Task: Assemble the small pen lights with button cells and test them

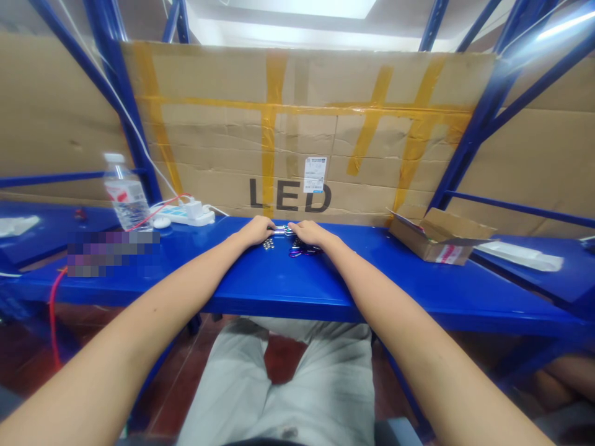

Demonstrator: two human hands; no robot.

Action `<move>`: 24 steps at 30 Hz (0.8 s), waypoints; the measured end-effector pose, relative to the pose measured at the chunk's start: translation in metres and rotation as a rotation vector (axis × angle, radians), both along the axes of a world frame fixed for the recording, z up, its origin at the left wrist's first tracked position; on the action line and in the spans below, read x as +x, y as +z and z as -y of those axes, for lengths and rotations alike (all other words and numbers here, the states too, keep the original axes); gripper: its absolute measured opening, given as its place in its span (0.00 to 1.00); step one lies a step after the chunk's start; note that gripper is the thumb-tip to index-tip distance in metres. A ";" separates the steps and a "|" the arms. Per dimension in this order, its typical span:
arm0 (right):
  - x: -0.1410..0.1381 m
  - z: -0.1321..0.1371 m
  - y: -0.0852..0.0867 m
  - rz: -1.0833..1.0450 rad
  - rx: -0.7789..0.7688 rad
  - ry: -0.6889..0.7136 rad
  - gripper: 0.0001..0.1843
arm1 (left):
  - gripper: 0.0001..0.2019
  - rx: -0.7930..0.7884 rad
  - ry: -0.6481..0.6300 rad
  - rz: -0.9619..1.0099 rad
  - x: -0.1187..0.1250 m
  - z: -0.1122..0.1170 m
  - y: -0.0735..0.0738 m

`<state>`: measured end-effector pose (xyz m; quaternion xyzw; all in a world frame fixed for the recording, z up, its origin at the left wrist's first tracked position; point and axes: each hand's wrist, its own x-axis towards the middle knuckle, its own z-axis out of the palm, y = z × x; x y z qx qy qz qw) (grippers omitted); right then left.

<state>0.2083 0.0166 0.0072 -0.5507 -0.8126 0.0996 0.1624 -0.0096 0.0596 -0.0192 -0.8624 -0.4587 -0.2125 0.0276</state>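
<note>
Both arms reach forward over the blue table [279, 282]. My left hand [257, 231] is closed, its fingertips at the left end of some small shiny metal pieces [281, 230]. At the other end of these pieces my right hand [307, 233] is closed, thumb and fingers pressed together. Their exact kind is too small to make out. Several small silvery metal parts [268, 244] lie on the table just below my left hand. A purple loop-shaped piece [296, 253], which looks like a carabiner, lies with dark pieces under my right hand, partly hidden by it.
An open cardboard box [432, 238] stands at the right. A water bottle [125, 195] and a white power strip [186, 212] are at the left, near a red cable [54, 316]. A large cardboard panel [209, 142] closes off the back between blue posts.
</note>
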 end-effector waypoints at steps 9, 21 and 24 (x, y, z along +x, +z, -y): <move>0.000 0.002 0.000 -0.025 0.015 -0.007 0.34 | 0.14 -0.016 0.082 0.007 -0.001 0.001 0.002; 0.004 0.001 0.001 -0.039 0.017 0.003 0.33 | 0.23 -0.168 0.070 0.005 -0.001 -0.008 0.005; 0.005 0.000 0.001 -0.031 0.011 -0.010 0.34 | 0.22 -0.172 0.078 0.010 -0.001 -0.008 0.005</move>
